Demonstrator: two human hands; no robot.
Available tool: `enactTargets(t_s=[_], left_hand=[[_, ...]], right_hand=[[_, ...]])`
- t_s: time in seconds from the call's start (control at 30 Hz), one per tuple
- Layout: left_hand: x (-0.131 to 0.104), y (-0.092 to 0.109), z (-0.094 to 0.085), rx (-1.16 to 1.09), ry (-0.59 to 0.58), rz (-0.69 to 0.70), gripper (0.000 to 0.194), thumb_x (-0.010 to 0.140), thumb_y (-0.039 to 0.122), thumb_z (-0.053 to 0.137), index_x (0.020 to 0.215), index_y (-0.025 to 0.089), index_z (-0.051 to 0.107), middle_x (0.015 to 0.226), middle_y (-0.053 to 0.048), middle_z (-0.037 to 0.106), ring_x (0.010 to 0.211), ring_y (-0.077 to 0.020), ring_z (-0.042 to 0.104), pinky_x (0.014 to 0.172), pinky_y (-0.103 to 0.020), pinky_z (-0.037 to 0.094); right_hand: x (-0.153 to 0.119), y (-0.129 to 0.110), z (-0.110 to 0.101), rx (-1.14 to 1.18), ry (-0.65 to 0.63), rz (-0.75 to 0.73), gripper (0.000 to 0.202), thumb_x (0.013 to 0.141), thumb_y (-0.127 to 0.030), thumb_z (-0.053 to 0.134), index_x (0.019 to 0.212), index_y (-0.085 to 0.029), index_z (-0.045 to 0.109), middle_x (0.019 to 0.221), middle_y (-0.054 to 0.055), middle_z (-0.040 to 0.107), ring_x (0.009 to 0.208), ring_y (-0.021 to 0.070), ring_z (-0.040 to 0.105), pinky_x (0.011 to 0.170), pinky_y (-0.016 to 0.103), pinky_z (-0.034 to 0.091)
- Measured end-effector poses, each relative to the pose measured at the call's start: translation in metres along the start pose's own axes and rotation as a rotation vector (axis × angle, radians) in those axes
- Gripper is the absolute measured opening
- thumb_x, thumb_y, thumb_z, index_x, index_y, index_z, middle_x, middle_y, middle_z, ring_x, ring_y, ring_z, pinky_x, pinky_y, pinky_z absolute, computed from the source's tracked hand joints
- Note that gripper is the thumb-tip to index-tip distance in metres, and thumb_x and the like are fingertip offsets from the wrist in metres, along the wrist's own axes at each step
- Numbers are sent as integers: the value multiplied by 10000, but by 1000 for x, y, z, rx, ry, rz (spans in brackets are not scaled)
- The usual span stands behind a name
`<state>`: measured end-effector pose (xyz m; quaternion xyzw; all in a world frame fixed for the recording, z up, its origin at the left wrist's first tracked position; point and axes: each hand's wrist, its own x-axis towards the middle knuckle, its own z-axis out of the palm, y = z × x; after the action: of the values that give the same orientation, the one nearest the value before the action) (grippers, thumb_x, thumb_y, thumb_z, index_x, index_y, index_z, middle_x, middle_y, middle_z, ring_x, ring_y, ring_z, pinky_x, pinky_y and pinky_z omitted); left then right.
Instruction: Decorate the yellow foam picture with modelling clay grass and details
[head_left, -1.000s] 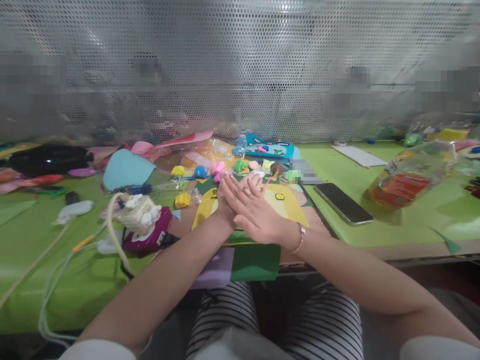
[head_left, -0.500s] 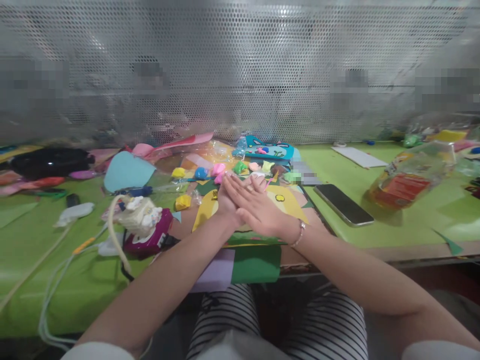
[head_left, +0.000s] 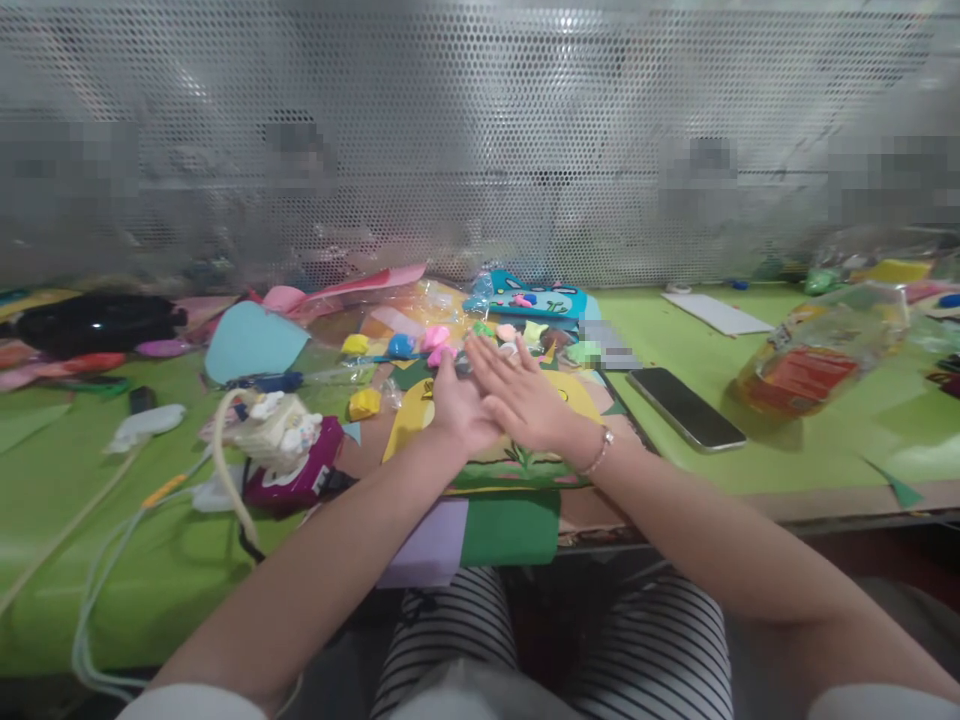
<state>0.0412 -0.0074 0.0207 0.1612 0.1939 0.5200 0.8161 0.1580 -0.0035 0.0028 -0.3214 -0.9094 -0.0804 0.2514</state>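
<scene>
My left hand (head_left: 459, 408) is turned palm up, its fingers stretched out and partly covered. Across its palm lies my right hand (head_left: 517, 398), flat, fingers extended, with a bracelet (head_left: 600, 452) at the wrist. The palms press together, and anything between them is hidden. Beneath both hands is a yellow and green picture board (head_left: 409, 425) with cut shapes. Just beyond the fingertips sit several soft clay lumps, among them a pink lump (head_left: 435, 337), a blue lump (head_left: 401, 346) and a pale green lump (head_left: 583, 352). A yellow lump (head_left: 364, 404) lies left of my left hand.
A purple box (head_left: 300, 480) with a cream charger (head_left: 274, 435) and cables stands at left. To the right are a phone (head_left: 686, 408) and a tilted bottle (head_left: 817, 360) of amber liquid. A perforated metal panel (head_left: 480, 140) closes off the back of the green table (head_left: 817, 465).
My right hand has slid slightly over the left palm, and the hands have shifted against each other. More of the left palm and of the board below now shows.
</scene>
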Motion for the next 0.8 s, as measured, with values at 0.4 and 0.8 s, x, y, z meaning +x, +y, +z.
enactTargets(t_s=[0.4, 0.8], left_hand=[[14, -3, -13, -52, -156, 17, 868, 840, 741, 197, 1256, 38, 491, 1054, -203, 622, 1102, -326, 572, 913, -423, 492], [4, -18, -3, 22, -235, -193, 832, 819, 744, 244, 1299, 110, 489, 1249, -179, 586, 1311, -299, 431, 1055, -385, 370]], right_hand=[[4, 46, -5, 544, -6, 352, 804, 886, -559, -195, 1524, -201, 139, 1576, 33, 183, 1459, 191, 50, 1186, 510, 80], [11, 65, -1, 277, 231, 552, 732, 923, -618, 31, 1530, -211, 80, 1587, 42, 134, 1467, 235, 42, 1161, 578, -4]])
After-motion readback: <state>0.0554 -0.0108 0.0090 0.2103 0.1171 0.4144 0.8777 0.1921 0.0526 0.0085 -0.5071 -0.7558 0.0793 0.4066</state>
